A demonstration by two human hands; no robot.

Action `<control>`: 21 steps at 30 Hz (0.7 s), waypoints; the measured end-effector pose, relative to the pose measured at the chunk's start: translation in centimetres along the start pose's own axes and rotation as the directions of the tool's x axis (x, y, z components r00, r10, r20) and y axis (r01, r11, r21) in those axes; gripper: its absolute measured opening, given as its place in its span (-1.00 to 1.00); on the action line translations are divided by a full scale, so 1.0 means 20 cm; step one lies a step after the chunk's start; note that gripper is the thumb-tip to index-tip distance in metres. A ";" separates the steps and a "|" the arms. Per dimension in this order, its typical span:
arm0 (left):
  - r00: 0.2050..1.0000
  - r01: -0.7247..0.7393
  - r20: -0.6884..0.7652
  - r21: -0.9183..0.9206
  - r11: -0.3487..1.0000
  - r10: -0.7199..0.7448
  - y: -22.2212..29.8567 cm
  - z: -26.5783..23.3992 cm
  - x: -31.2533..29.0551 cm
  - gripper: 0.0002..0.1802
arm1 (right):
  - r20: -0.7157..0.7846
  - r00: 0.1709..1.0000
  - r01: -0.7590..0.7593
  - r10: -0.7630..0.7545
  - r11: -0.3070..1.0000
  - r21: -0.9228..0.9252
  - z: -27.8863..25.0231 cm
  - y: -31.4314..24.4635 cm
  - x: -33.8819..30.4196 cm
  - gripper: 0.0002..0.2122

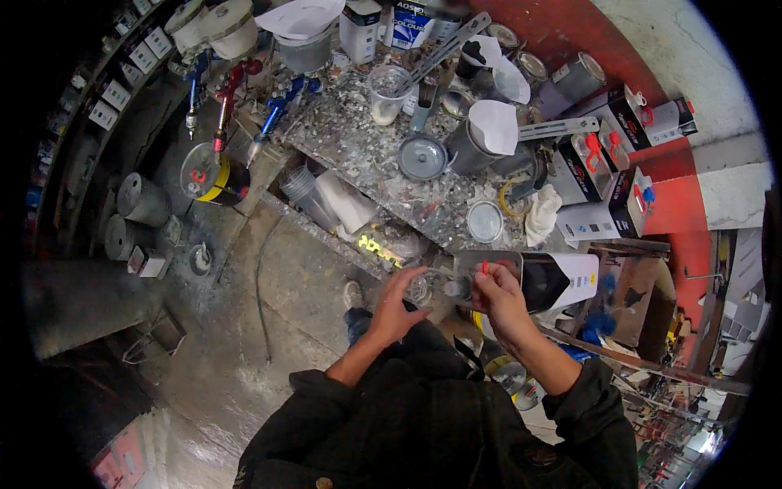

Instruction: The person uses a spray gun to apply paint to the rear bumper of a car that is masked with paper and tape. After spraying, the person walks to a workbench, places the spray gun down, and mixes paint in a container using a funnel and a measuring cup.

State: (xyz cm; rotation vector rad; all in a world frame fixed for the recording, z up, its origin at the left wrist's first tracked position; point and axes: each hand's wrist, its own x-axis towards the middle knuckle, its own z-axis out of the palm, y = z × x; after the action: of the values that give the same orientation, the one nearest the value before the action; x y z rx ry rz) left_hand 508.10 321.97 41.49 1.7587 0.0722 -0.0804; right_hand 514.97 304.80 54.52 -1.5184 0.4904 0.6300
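My left hand [393,311] is curled around a clear plastic cup [422,287] in front of the bench's near edge. To its right, my right hand [505,306] grips the red handle [485,266] of a rectangular metal can [574,279] with white and black sides. The can is tipped onto its side, its translucent spout [454,288] pointing left at the cup's mouth. Whether liquid is running from it I cannot tell. Just below the bench top, an open drawer [285,200] holds nested clear cups [308,196] and a white roll [346,201].
The paint-spattered bench [358,147] carries a round grey lid [423,157], a dark pot with white paper [472,147], a crumpled cloth [542,213] and several cans. Spray guns [281,106] hang at its left end. A yellow-banded bucket [216,175] stands below them.
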 end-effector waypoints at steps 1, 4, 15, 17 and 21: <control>1.000 -0.004 0.001 -0.007 1.000 0.004 0.01 0.00 0.00 -0.17 | 0.001 1.000 -0.001 0.001 1.000 0.003 0.00 0.00 0.00 -0.82; 1.000 0.000 0.011 -0.012 1.000 0.001 0.03 -0.01 0.01 -0.17 | 0.015 1.000 -0.001 0.000 1.000 0.022 -0.01 0.01 0.01 -0.82; 0.999 -0.014 0.031 -0.004 1.000 0.014 0.07 0.00 0.03 -0.19 | 0.002 1.000 0.017 -0.017 1.000 0.025 -0.03 -0.04 -0.02 -0.79; 0.999 -0.012 0.031 -0.015 1.000 0.012 0.07 0.01 0.03 -0.20 | -0.004 1.000 0.017 -0.016 1.000 0.025 -0.05 -0.03 -0.02 -0.79; 0.999 -0.029 0.025 -0.034 0.999 0.029 0.07 0.01 0.03 -0.20 | 0.014 1.000 0.018 -0.019 0.999 0.035 -0.06 -0.04 -0.03 -0.81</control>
State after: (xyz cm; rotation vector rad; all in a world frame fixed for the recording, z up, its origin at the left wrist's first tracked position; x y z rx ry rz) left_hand 508.88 321.41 42.82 1.7242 0.0290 -0.0805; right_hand 515.22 303.53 55.52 -1.4826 0.4734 0.6146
